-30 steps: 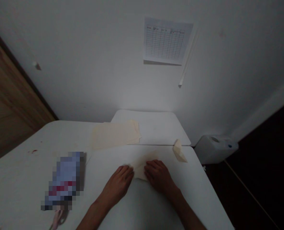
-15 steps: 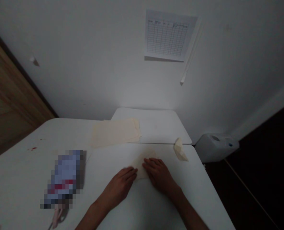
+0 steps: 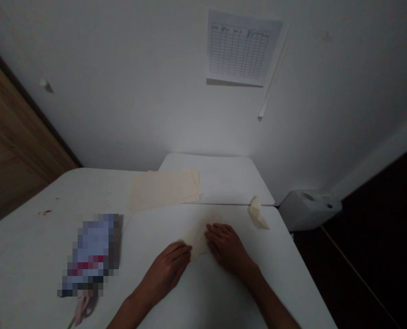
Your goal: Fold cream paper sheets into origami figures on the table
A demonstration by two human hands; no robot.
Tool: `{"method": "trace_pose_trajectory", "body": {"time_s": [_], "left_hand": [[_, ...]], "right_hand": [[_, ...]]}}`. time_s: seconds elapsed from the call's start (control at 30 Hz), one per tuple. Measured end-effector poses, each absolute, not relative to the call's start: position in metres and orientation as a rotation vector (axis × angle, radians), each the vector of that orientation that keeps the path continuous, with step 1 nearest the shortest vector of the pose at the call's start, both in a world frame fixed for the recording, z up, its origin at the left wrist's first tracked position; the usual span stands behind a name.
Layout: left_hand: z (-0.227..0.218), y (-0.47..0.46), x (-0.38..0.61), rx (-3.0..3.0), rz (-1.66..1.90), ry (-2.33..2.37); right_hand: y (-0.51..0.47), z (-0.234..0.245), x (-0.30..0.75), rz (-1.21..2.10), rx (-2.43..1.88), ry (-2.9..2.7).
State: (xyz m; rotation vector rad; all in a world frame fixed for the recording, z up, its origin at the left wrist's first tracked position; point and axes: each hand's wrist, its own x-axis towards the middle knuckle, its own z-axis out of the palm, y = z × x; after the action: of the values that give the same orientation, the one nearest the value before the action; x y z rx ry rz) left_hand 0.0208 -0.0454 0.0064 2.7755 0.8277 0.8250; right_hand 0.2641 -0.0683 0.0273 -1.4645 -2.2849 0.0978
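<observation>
A small cream sheet of paper [image 3: 198, 242] lies on the white table between my hands, partly covered by them. My left hand [image 3: 172, 265] is at its left corner, fingers pressed together and closed on the edge; the thumb is mostly hidden. Over the right part of the sheet rests my right hand [image 3: 227, 246], its fingers stretched out flat and pressing down. To the right, close to the table's edge, stands a folded cream paper piece [image 3: 258, 214] with creased facets.
Larger cream sheets [image 3: 164, 188] are stacked at the back left. A blurred-out blue packet [image 3: 93, 251] lies on the left of the table [image 3: 148, 233]. A printed chart [image 3: 241, 50] hangs on the wall. Beyond the right edge stands a white plastic container [image 3: 308, 210].
My left hand has slid slightly left and down toward me, showing more of the sheet. My right hand stays almost in place on the paper. The view has shifted very slightly.
</observation>
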Motion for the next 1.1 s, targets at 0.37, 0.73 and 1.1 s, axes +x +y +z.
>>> {"method": "trace_pose_trajectory", "body": {"time_s": [0.37, 0.73, 1.1], "left_hand": [[0.017, -0.046, 0.032, 2.553, 0.81, 0.888], [0.016, -0.037, 0.044, 2.362, 0.827, 1.071], [0.012, -0.037, 0.047, 2.287, 0.852, 1.128]], "right_hand": [[-0.068, 0.016, 0.252, 0.228, -1.321, -2.269], [-0.079, 0.026, 0.248, 0.253, -1.308, -2.217], [-0.075, 0.016, 0.242, 0.152, -1.333, -2.172]]}}
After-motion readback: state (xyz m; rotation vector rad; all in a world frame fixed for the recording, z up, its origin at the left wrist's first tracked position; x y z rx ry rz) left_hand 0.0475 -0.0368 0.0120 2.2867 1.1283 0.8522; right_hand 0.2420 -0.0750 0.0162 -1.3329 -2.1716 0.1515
